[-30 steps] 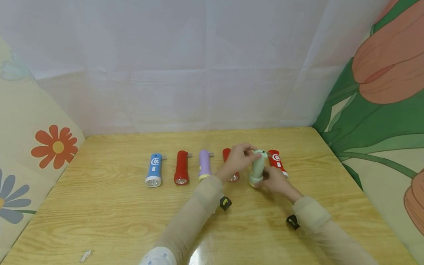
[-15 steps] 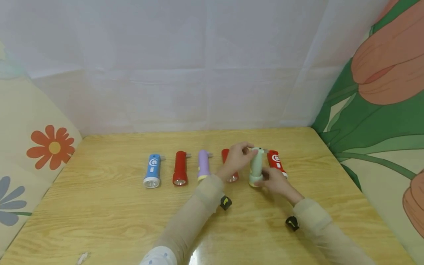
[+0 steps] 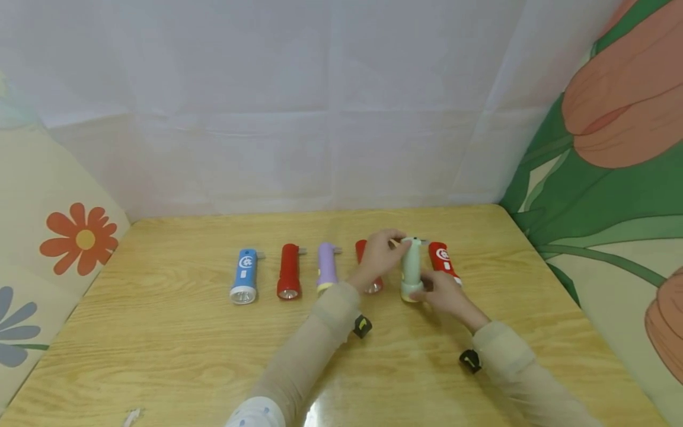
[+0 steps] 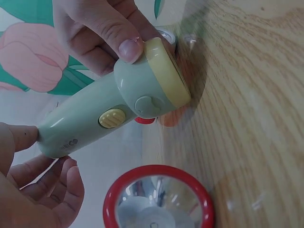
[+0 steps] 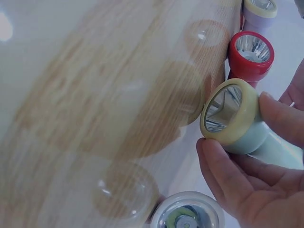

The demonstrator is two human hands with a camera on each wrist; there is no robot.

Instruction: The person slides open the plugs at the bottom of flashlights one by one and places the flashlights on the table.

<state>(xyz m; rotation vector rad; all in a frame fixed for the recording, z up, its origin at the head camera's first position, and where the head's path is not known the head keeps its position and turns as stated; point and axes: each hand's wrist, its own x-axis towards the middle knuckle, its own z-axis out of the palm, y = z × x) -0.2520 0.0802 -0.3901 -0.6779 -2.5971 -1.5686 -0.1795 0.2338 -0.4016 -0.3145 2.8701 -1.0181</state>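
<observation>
A pale green flashlight point(image 3: 411, 264) with a yellow lens rim is held by both hands, between a red flashlight point(image 3: 374, 285) and a red-and-white one point(image 3: 443, 258). My left hand point(image 3: 380, 256) pinches its tail end between thumb and fingers. My right hand point(image 3: 441, 290) grips the lens end, thumb on one side and fingers on the other. The tail is raised and the yellow rim is right at the tabletop in the left wrist view. A yellow slide switch point(image 4: 112, 118) shows on its body. Metal plug prongs stick out to the right of its tail.
Left of the hands, a blue flashlight point(image 3: 246, 273), a red one point(image 3: 289, 270) and a purple one point(image 3: 326, 264) lie in the row on the wooden table point(image 3: 187, 344), lenses facing me. A white cloth point(image 3: 267, 118) hangs behind. A white scrap point(image 3: 131, 417) lies front left.
The green flashlight's tail has swung slightly left, so it points straighter away from me. Both hands keep their hold. The whole head view has shifted a little.
</observation>
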